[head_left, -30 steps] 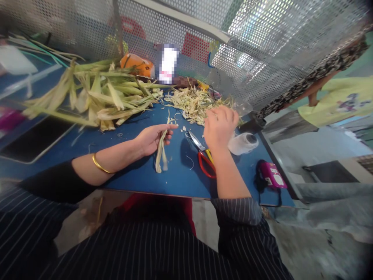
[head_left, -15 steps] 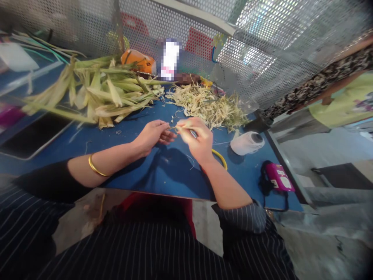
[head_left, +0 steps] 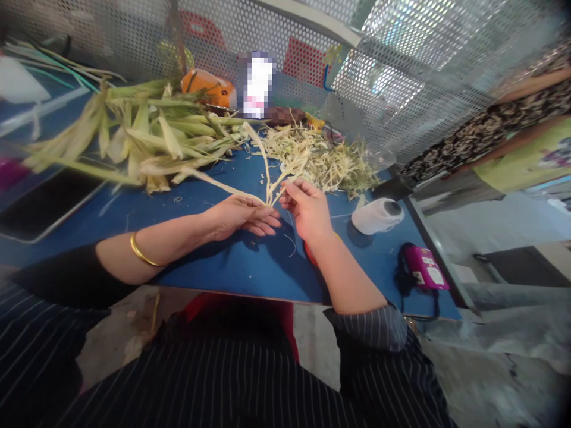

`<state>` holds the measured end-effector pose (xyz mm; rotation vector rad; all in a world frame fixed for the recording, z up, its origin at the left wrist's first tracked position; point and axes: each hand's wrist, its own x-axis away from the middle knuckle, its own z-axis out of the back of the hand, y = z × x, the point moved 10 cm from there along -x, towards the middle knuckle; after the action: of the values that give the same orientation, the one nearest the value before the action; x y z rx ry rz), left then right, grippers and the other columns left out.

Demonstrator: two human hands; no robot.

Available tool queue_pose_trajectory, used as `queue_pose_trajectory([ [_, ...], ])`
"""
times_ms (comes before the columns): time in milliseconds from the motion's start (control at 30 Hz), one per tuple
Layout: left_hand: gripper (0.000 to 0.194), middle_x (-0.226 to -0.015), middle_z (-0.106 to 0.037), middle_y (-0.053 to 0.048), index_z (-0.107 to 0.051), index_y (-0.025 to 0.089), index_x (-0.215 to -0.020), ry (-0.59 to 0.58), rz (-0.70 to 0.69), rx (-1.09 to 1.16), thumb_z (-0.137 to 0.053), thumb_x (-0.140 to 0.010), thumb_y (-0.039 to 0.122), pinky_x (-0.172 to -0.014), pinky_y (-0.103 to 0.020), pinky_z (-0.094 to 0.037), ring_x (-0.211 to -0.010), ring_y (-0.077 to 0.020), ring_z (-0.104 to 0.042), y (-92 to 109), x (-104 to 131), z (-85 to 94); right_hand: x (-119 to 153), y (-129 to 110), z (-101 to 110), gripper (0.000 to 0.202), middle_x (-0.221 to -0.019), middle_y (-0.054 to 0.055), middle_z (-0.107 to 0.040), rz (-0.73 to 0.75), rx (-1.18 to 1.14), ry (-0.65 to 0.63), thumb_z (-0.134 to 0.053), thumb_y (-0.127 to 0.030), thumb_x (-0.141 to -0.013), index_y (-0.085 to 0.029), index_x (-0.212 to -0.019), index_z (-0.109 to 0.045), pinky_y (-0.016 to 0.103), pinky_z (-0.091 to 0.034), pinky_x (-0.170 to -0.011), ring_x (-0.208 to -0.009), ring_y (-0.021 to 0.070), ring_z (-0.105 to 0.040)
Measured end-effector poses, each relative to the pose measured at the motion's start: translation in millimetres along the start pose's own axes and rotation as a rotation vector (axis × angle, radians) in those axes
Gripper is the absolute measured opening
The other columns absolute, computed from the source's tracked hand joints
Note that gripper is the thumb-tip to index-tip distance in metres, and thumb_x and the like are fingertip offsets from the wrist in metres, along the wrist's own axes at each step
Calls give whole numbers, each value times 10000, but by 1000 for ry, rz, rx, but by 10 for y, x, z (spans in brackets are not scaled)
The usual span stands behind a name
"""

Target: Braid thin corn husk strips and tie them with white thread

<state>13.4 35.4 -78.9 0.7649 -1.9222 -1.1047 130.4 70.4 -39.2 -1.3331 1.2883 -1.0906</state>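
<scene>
My left hand (head_left: 241, 217) pinches the joined end of several pale corn husk strips (head_left: 264, 156), which fan out away from me over the blue table. My right hand (head_left: 307, 208) is closed on the same bunch at its right side, thumb and fingertips together on a strip. Just beyond the hands lies a heap of shredded husk scraps (head_left: 330, 161). Larger green-yellow corn husks (head_left: 154, 134) are piled to the left of it. A white thread cone (head_left: 377, 216) stands right of my right hand. Under my right wrist an orange-red curved thing (head_left: 311, 253) shows partly.
A dark flat tablet-like device (head_left: 47, 202) lies at the left. On the right edge sits a purple box-like thing (head_left: 428, 267) with a black strap. An orange packet (head_left: 207, 88) and a perforated metal screen (head_left: 303, 35) stand at the back. Other people are beyond the right side.
The husk strips now stand spread out from between my hands, where only a small bit showed before. My left fingers have opened out somewhat, and my right hand has turned.
</scene>
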Motion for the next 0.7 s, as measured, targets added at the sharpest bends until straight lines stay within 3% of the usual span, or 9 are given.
queue_pose_trajectory([
  [133,166,-941,-764,-146,-746,85,-901,70,53,135,-612,-907,183,-590,-181,-579,-686,-142,-728,15,-3,92,-38,37,100,191,-652,-57,-569,-11,-49,67,-728,-345,-724,-202,-740,-602,198,-426,-546,-587,66,-559],
  [233,189,-985,-757,-133,-727,91,-883,150,21,219,-579,-931,198,-483,-144,-539,-734,-142,-733,106,-12,214,18,-222,36,161,-686,-42,-591,213,95,12,-675,-337,-800,-214,-728,-601,235,-449,-590,-586,78,-557],
  [333,177,-924,-754,-108,-716,93,-838,233,-32,279,-583,-922,173,-389,-106,-456,-705,-116,-719,196,-17,349,252,-513,-329,137,-794,-3,-656,571,500,-252,-632,-302,-860,-221,-749,-636,283,-477,-705,-715,118,-605],
  [433,174,-841,-744,-94,-720,86,-822,262,-20,331,-588,-912,155,-344,-88,-386,-649,-84,-690,181,-30,405,539,-373,-730,158,-850,33,-698,779,997,-583,-565,-240,-903,-209,-795,-677,316,-460,-744,-785,149,-622],
  [500,181,-789,-732,-82,-729,81,-830,240,-3,345,-581,-912,146,-369,-93,-417,-629,-80,-678,147,-42,384,631,-259,-831,161,-875,40,-708,795,1102,-704,-539,-220,-914,-200,-867,-691,313,-454,-723,-767,144,-624],
  [567,168,-757,-723,-64,-736,81,-830,223,-26,332,-595,-901,138,-445,-115,-493,-604,-78,-667,146,-42,361,599,-304,-806,144,-849,30,-702,733,951,-665,-553,-244,-910,-195,-886,-687,293,-466,-711,-746,130,-624],
  [700,128,-798,-733,-71,-744,86,-837,216,-80,225,-643,-873,157,-489,-139,-524,-593,-77,-658,152,-10,306,245,-431,-289,192,-592,-49,-561,450,484,-152,-611,-362,-880,-200,-778,-633,239,-429,-574,-540,79,-516],
])
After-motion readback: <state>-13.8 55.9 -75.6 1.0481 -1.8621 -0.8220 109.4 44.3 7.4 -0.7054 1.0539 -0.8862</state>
